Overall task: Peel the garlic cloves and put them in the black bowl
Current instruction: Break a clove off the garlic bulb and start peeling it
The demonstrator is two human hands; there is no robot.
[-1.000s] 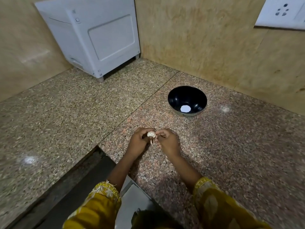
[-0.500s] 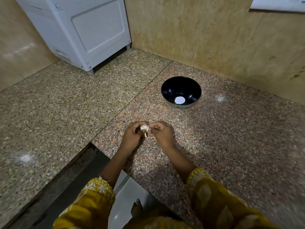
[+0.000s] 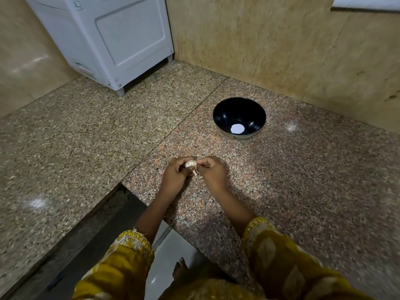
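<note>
Hands unmoved, left hand (image 3: 173, 178), right hand (image 3: 213, 172) pinching papery garlic (image 3: 191, 163), glossy round bowl (image 3: 239, 116)

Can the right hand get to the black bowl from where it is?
Probably yes. The right hand is busy pinching the garlic with the left hand, but only bare counter lies between it and the black bowl.

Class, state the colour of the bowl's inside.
Glossy black, with a white spot at the bottom of the bowl; head view.
</note>
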